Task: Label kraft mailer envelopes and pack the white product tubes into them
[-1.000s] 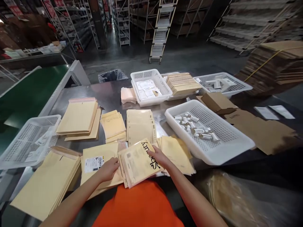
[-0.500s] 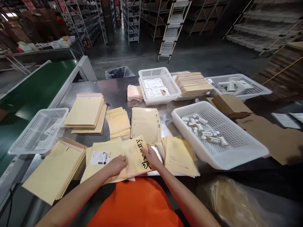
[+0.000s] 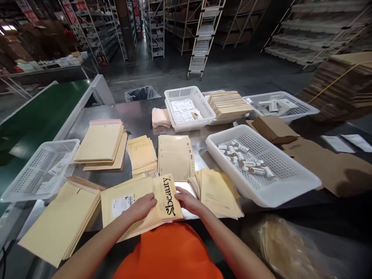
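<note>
A small yellow padded envelope (image 3: 167, 193) with black "Sbeauty" lettering is held flat at the table's front edge. My left hand (image 3: 147, 205) is closed on its left side, fingers curled. My right hand (image 3: 187, 200) grips its right edge. Under my left hand and forearm lies a larger padded envelope (image 3: 109, 195) with a white shipping label (image 3: 120, 205), partly overlapped by the lettered one. Just beyond my hands are a pile of small yellow envelopes (image 3: 141, 153) and a pile of paler ones (image 3: 174, 157). More padded envelopes (image 3: 219, 192) lie right of my right hand.
A white basket of small bottles (image 3: 287, 193) stands at the right. Stacked large envelopes (image 3: 100, 141) and another stack (image 3: 55, 221) lie at the left, beside a white basket (image 3: 26, 166). Farther back are a basket with white packets (image 3: 190, 126) and a green conveyor (image 3: 43, 108).
The lettered envelope has turned and lies flatter, its print now facing up more clearly. Both hands keep hold of it; the view has shifted slightly.
</note>
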`<state>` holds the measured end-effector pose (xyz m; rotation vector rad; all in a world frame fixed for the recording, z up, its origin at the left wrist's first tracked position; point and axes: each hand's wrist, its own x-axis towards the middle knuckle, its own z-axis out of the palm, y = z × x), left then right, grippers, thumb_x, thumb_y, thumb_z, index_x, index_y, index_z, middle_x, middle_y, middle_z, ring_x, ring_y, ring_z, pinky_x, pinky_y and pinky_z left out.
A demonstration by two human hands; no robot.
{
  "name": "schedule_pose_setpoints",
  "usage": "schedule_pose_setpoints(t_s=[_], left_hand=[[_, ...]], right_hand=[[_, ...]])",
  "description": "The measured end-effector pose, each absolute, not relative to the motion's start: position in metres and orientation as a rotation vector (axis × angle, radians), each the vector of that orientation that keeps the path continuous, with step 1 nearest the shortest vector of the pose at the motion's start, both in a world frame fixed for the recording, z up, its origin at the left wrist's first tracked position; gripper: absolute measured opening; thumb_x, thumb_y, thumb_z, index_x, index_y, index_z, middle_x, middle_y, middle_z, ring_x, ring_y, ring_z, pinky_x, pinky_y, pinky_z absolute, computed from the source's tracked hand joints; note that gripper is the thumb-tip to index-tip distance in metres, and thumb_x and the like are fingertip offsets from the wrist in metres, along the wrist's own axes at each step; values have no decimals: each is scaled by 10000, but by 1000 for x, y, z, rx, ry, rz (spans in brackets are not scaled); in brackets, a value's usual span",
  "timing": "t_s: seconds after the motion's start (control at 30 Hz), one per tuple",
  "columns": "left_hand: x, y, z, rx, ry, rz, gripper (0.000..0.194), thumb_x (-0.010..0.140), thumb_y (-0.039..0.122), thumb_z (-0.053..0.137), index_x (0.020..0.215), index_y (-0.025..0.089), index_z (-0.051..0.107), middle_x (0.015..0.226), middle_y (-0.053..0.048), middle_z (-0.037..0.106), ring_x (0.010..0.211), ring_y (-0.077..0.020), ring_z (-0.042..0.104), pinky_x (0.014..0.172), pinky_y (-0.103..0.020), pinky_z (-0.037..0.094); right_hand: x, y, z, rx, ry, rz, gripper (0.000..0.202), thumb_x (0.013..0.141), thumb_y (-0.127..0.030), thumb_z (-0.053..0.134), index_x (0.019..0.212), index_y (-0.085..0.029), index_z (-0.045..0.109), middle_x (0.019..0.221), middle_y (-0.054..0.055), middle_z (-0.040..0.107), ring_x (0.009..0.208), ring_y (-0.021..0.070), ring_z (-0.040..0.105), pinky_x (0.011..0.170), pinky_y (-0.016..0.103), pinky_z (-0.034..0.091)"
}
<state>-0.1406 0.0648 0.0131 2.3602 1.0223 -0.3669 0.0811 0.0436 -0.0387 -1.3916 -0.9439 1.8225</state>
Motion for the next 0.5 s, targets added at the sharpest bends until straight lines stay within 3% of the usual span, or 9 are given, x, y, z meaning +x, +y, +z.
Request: schedule_pose_setpoints(t_s=[0.2,0.5], left_hand=[[-149,68,12,2449,1008,-415,219,899,162,389,946,184,602,1040,-88,608,981,-250,552,771,-349,445],[-120,59,25,2542,933,-339,294,939,151,338,1076,203,593,1077,-71,613,1018,-232,524,822,-332,426]], right_hand=[[112,49,-28,-1426,-887,1962,405,576,-239,550,980,-203,558,794,13,700,688,185,659,574,271,484],[30,38,-30,-1092,-852,2011,260,591,-202,586,851,-218,591,708,-19,657,677,187,633,662,313,528]])
